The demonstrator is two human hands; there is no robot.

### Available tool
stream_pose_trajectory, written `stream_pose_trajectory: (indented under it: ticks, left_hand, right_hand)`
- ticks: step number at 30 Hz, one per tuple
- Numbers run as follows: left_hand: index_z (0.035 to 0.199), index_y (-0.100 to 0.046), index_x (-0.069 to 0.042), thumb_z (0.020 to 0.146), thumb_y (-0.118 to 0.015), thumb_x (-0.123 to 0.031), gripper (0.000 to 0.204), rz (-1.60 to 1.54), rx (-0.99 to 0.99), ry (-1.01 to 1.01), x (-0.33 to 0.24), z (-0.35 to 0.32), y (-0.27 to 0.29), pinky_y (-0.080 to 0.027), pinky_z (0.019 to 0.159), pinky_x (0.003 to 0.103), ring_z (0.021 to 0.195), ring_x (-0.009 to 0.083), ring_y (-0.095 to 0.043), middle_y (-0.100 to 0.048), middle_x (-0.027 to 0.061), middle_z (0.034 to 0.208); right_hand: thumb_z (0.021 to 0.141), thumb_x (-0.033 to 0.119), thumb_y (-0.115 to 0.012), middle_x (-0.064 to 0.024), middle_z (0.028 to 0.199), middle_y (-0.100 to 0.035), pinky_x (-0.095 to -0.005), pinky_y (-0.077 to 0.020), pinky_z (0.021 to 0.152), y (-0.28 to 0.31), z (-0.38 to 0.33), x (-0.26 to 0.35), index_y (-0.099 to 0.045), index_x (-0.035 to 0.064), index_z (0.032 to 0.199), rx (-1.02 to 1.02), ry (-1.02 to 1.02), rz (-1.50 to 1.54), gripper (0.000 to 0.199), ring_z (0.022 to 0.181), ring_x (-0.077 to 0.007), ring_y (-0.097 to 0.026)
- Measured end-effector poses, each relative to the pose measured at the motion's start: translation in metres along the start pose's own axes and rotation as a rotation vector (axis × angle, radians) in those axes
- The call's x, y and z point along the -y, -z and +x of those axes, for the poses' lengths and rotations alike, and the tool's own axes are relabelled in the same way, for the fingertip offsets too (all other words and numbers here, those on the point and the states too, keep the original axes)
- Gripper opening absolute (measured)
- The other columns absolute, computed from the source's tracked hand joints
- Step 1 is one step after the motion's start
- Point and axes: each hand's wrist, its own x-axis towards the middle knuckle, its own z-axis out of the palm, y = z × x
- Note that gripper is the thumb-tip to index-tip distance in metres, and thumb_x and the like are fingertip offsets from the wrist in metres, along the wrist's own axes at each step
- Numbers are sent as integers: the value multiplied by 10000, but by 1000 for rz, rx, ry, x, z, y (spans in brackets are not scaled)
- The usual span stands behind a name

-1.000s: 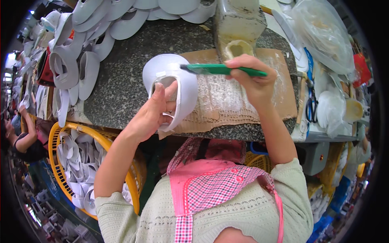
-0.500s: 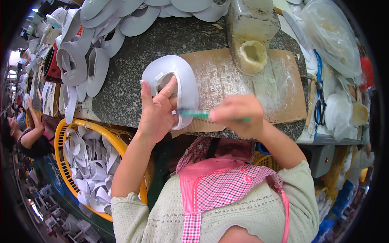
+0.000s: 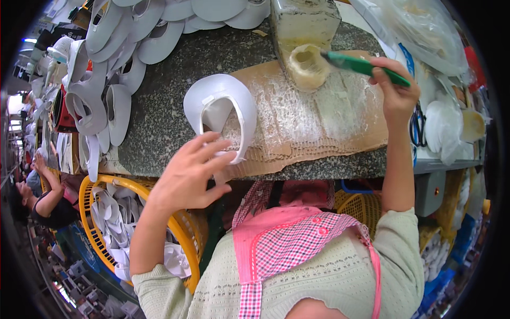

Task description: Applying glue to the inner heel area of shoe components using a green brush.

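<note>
A white shoe upper [image 3: 226, 87] lies on a sheet of worn cardboard [image 3: 260, 87], its rounded toe pointing away from me. My left hand [image 3: 186, 175] is at its near end, fingers spread and overlapping the edge of the opening; whether they touch it is hard to tell. Over on the right, my right hand [image 3: 396, 87] is closed around a green-handled brush [image 3: 364, 66]. The brush's dark tip is at the rim of a crusted, yellowish glue container mouth [image 3: 309, 64], which joins a cloudy, box-shaped body [image 3: 305, 24]. The bristles are hard to make out.
White shoe uppers [image 3: 159, 42] are piled along the speckled worktop's [image 3: 159, 122] back and left. A yellow basket [image 3: 87, 204] of white pieces stands below on the left. Clear plastic bags [image 3: 430, 40] and black-handled scissors [image 3: 418, 127] lie at right. Another person [image 3: 50, 202] is far left.
My right hand has carried the brush from the upper's near edge up and right to the container mouth. My left hand has drawn back from inside the upper's opening and spread its fingers.
</note>
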Motion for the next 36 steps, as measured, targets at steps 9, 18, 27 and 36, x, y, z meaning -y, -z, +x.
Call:
stream_pose_trajectory:
  ticks: [9, 18, 27, 36]
  left_hand:
    - [1123, -528, -45, 891, -480, -354, 389, -790, -246, 606, -1, 41, -22, -437, 650, 238, 761, 82, -549, -599, 40, 839]
    - [1379, -177, -49, 625, -56, -854, 1109, -1562, -237, 732, -10, 54, -23, -351, 928, 346, 1090, 209, -461, -478, 115, 1211]
    - [1350, -285, -66, 803, -212, -678, 825, -1362, -131, 723, 1, 63, -30, -366, 914, 340, 1077, 207, -485, -502, 118, 1190]
    - [974, -597, 2, 813, -523, -214, 279, 88, -324, 600, 37, -31, -29, -424, 744, 335, 788, 270, -560, -600, 147, 835]
  right_hand:
    - [787, 17, -606, -94, 864, -622, -224, -475, 539, -56, -50, 4, -619, -17, 892, 28, -156, 543, 111, 660, -125, -585]
    - [674, 64, -678, -56, 691, -620, -249, -448, 495, -83, -70, 23, -663, 89, 811, 374, 374, 348, 140, 574, -188, -588]
    - [693, 10, -664, -89, 697, -613, -258, -437, 510, -75, -74, 20, -648, 43, 836, 448, 161, 275, 147, 592, -180, -586]
    - [701, -15, -644, -92, 716, -615, -274, -457, 516, -97, -94, 45, -626, 30, 870, 305, 91, 256, 176, 584, -204, -593]
